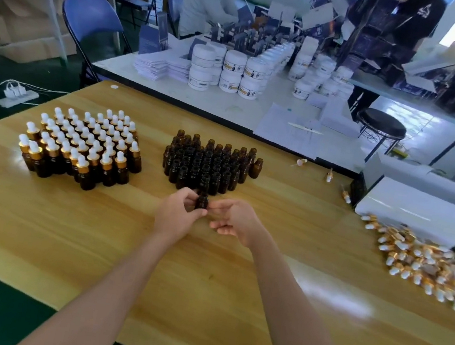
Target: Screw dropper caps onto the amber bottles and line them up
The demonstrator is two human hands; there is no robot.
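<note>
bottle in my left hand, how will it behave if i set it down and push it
The bottle looks like glass, so probably stiff, slick and breakable. Short and round, it should stand steadily like the open bottles behind it, but roll if tipped.

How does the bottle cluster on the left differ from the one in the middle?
The left cluster has white-bulbed, gold-collared dropper caps; the middle cluster is uncapped. The left cluster sits aside; the middle cluster is just beyond the left hand. Both are upright amber bottles.
</note>
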